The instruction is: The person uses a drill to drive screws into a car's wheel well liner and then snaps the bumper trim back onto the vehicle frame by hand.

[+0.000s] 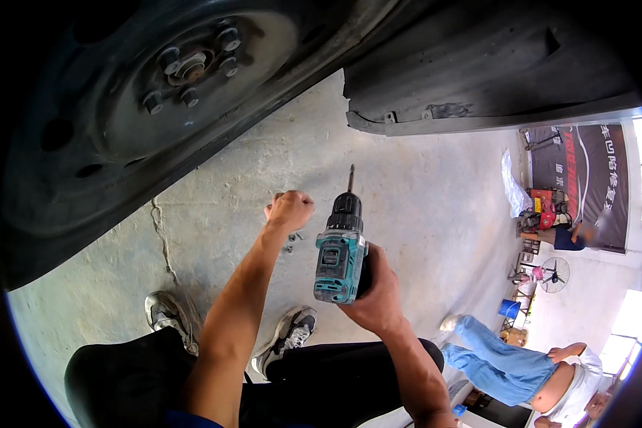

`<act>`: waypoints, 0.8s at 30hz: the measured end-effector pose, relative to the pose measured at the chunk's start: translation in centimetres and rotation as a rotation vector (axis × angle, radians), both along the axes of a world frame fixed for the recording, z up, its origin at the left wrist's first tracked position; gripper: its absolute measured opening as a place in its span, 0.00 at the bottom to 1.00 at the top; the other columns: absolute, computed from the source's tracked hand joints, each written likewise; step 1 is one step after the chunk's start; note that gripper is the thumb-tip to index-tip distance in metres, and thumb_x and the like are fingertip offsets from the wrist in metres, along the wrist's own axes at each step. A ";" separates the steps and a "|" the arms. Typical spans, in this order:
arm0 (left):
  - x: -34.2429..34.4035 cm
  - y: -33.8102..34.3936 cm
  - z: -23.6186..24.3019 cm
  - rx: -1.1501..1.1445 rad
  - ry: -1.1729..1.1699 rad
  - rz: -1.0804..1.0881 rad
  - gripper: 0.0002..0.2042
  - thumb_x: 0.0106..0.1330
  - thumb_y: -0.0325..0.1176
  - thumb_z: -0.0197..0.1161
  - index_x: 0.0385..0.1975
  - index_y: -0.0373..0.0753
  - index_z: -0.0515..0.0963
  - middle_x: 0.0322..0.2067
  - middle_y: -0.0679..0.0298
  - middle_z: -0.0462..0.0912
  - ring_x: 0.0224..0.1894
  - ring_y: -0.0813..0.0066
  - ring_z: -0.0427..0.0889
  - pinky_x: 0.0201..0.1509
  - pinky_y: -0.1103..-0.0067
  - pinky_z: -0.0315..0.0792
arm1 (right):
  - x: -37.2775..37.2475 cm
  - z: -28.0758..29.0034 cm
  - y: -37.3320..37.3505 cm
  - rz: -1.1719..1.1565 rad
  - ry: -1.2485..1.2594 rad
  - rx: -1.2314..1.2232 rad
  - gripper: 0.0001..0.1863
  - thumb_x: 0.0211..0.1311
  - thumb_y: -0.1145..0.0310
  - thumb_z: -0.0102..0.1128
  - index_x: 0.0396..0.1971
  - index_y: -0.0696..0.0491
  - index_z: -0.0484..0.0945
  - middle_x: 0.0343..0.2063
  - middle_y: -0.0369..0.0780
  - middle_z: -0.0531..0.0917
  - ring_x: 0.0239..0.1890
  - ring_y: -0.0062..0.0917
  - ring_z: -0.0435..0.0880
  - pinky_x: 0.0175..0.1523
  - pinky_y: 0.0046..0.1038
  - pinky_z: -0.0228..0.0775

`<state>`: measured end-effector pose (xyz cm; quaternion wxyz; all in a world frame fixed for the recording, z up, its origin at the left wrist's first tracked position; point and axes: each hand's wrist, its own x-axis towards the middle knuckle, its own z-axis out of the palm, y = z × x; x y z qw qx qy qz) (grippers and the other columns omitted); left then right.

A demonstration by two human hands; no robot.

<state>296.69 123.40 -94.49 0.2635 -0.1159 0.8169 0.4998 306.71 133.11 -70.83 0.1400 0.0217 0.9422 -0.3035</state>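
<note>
A teal and black cordless drill [339, 264] with a long screwdriver bit [351, 178] stands in the middle of the view, the bit directed away from me. My right hand [378, 292] is wrapped round its grip. To the left of the bit, my left hand [290, 209] is closed with the fingers curled under; whatever they may hold is hidden. Several small dark screws or clips [291, 242] lie on the concrete floor just below that hand. Left of both hands rises a car wheel [214, 135] with exposed lug nuts [170, 60].
A dark, loose-edged car body panel [478, 78] overhangs at the upper right. My shoes [292, 334] rest on the floor. To the right stand a person in jeans [506, 364], a blue bucket [508, 309] and a fan [553, 274]. Another person [569, 237] is farther back by a banner.
</note>
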 end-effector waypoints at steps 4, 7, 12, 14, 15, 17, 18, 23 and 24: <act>-2.9 -1.0 4.7 1.039 -0.323 0.250 0.11 0.70 0.37 0.59 0.43 0.38 0.82 0.37 0.63 0.85 0.50 0.68 0.83 0.53 0.73 0.76 | -1.2 -0.4 1.9 0.153 0.160 0.182 0.36 0.40 0.68 0.74 0.54 0.56 0.71 0.35 0.47 0.84 0.37 0.45 0.85 0.44 0.39 0.77; -4.4 -3.2 7.6 1.560 -0.380 0.303 0.10 0.74 0.37 0.56 0.41 0.36 0.78 0.35 0.68 0.80 0.47 0.71 0.82 0.53 0.73 0.77 | -1.7 0.0 2.5 0.279 0.214 0.235 0.34 0.37 0.70 0.73 0.51 0.56 0.72 0.32 0.45 0.83 0.35 0.45 0.84 0.42 0.39 0.76; -5.6 -5.0 10.8 1.780 -0.341 0.277 0.10 0.74 0.37 0.56 0.40 0.36 0.77 0.36 0.67 0.79 0.47 0.70 0.81 0.53 0.75 0.77 | -2.2 0.3 2.8 0.378 0.209 0.275 0.32 0.35 0.71 0.73 0.48 0.55 0.73 0.32 0.44 0.83 0.34 0.43 0.84 0.42 0.38 0.76; -5.6 -5.5 11.3 1.742 -0.335 0.278 0.09 0.74 0.36 0.57 0.40 0.36 0.77 0.35 0.67 0.80 0.46 0.70 0.83 0.50 0.76 0.78 | -2.3 0.2 3.0 0.390 0.203 0.290 0.33 0.34 0.71 0.73 0.48 0.55 0.73 0.33 0.44 0.83 0.35 0.43 0.84 0.43 0.38 0.76; -5.5 -5.8 11.9 1.696 -0.337 0.284 0.10 0.74 0.37 0.58 0.40 0.36 0.77 0.35 0.66 0.80 0.45 0.70 0.84 0.49 0.77 0.79 | -2.3 0.2 3.1 0.394 0.199 0.299 0.33 0.34 0.71 0.72 0.48 0.55 0.73 0.33 0.43 0.83 0.35 0.43 0.84 0.43 0.38 0.76; -5.5 -5.9 12.1 1.669 -0.339 0.253 0.10 0.74 0.37 0.59 0.41 0.36 0.77 0.35 0.66 0.81 0.45 0.70 0.85 0.48 0.77 0.80 | -2.4 0.4 3.0 0.401 0.202 0.306 0.33 0.33 0.71 0.72 0.48 0.55 0.73 0.34 0.44 0.83 0.35 0.43 0.84 0.44 0.38 0.76; -5.6 -6.0 11.6 1.687 -0.339 0.216 0.11 0.73 0.38 0.59 0.41 0.35 0.77 0.36 0.66 0.82 0.45 0.69 0.86 0.47 0.77 0.80 | -2.5 0.5 2.9 0.405 0.203 0.308 0.33 0.33 0.72 0.72 0.48 0.55 0.73 0.35 0.44 0.83 0.36 0.43 0.84 0.44 0.37 0.76; -5.5 -6.2 11.9 1.650 -0.321 0.167 0.13 0.73 0.38 0.60 0.45 0.33 0.78 0.39 0.63 0.84 0.45 0.69 0.86 0.49 0.75 0.81 | -2.8 0.1 3.1 0.423 0.218 0.337 0.34 0.33 0.72 0.72 0.49 0.55 0.73 0.36 0.44 0.83 0.37 0.42 0.84 0.46 0.38 0.76; -5.5 -6.3 12.1 1.621 -0.316 0.172 0.14 0.73 0.38 0.60 0.46 0.32 0.78 0.39 0.63 0.84 0.45 0.68 0.86 0.49 0.75 0.81 | -2.9 0.0 3.2 0.429 0.227 0.330 0.34 0.33 0.72 0.72 0.49 0.55 0.73 0.37 0.44 0.83 0.37 0.42 0.84 0.46 0.38 0.76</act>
